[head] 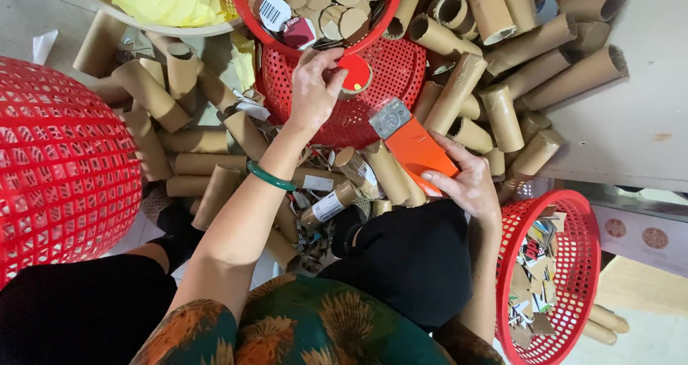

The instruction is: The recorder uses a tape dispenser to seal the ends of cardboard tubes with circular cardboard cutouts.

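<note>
My left hand (314,85) reaches forward and pinches a round cardboard disc with a red face (354,75), held over an upturned red mesh basket (401,64). A green bangle (269,176) circles that wrist. My right hand (469,182) grips the orange handle of a scraper tool (414,146) whose grey metal blade (390,118) points toward the basket. Brown cardboard tubes (453,93) lie heaped all around both hands.
A red basket of cardboard discs (247,7) sits ahead at the top. Another red basket with paper scraps (573,225) stands at my right. A large red mesh basket (64,164) is at the left. A pale bowl with yellow material (165,3) is top left.
</note>
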